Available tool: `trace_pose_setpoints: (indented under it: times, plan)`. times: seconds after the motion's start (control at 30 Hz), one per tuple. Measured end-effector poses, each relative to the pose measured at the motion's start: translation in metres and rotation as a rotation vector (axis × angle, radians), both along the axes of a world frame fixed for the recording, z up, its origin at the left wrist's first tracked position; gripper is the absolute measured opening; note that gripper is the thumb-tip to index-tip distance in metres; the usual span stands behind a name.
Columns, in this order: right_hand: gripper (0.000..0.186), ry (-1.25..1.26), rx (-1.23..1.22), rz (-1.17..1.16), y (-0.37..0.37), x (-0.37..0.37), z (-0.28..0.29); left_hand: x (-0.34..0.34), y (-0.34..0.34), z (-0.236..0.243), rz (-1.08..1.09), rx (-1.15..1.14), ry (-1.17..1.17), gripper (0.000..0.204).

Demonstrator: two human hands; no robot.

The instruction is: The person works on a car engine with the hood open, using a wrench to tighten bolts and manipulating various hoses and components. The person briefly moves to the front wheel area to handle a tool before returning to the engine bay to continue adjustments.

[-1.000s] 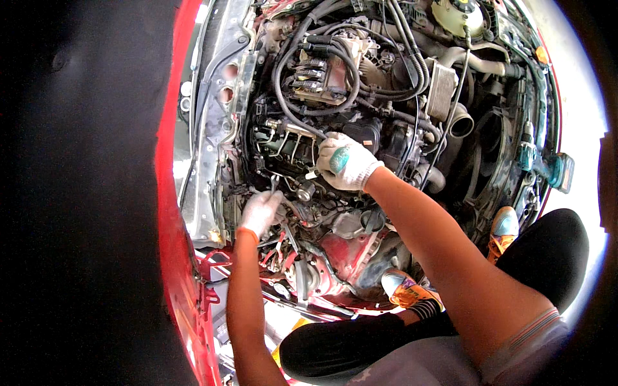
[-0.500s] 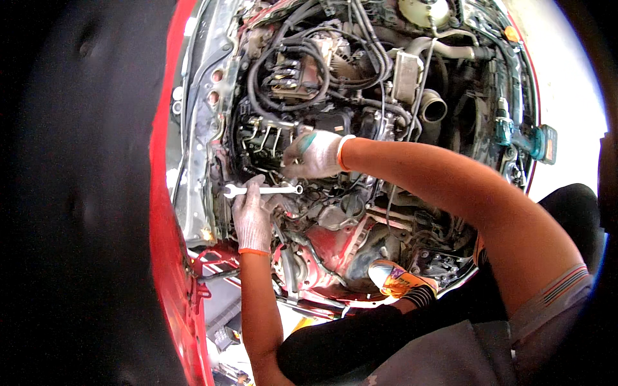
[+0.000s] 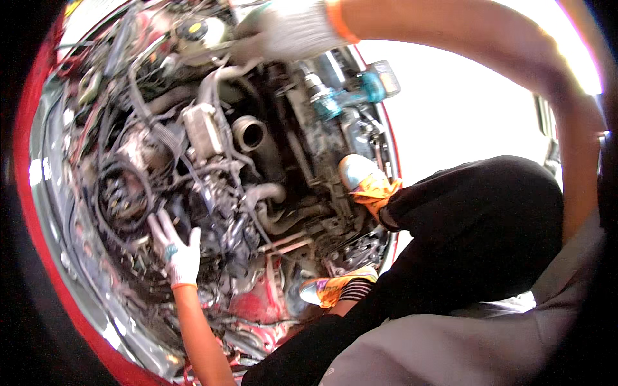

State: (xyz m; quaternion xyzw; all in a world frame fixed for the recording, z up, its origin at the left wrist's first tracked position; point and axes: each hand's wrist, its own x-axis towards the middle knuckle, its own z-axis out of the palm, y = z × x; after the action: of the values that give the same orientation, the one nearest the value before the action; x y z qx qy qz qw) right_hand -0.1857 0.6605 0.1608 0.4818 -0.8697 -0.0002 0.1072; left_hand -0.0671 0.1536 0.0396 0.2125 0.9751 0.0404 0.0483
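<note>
My left hand [image 3: 177, 251], in a white glove with an orange cuff, spreads its fingers over the engine, just below a loop of black hoses [image 3: 145, 186]. My gloved right hand [image 3: 273, 35] reaches to the far side of the engine bay, beside the pale coolant reservoir [image 3: 203, 33]; its fingers are smeared by motion, so what they hold, if anything, is unclear. A metal cooler block [image 3: 199, 132] and an open round pipe [image 3: 250, 134] lie between the hands. I cannot make out the wrench in this view.
A teal cordless drill [image 3: 360, 90] lies on the right edge of the bay. My feet, in orange shoes [image 3: 370, 186], are among the engine parts, with my knee [image 3: 489, 199] at the lower right. A red body edge [image 3: 29, 128] borders the left.
The view has swung toward the bay's far right. My right hand has reached up and away. My left hand, earlier holding a wrench, now has spread fingers without it.
</note>
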Motion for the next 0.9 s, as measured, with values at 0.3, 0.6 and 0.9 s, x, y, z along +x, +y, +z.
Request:
trace_pose_setpoints:
  times: [0.3,0.6,0.9]
  plan:
    - [0.05,-1.008,-0.728,-1.488,0.116,0.279,-0.009,0.001,-0.012,-0.003,0.04,-0.045,0.037,0.085]
    - [0.038,-1.108,-0.589,-1.7,0.056,0.387,-0.118,-0.001,-0.007,0.0,0.06,-0.092,-0.013,0.086]
    - [0.043,-0.97,-0.609,-1.718,0.063,0.325,-0.155,0.001,-0.006,0.0,0.069,-0.14,0.026,0.083]
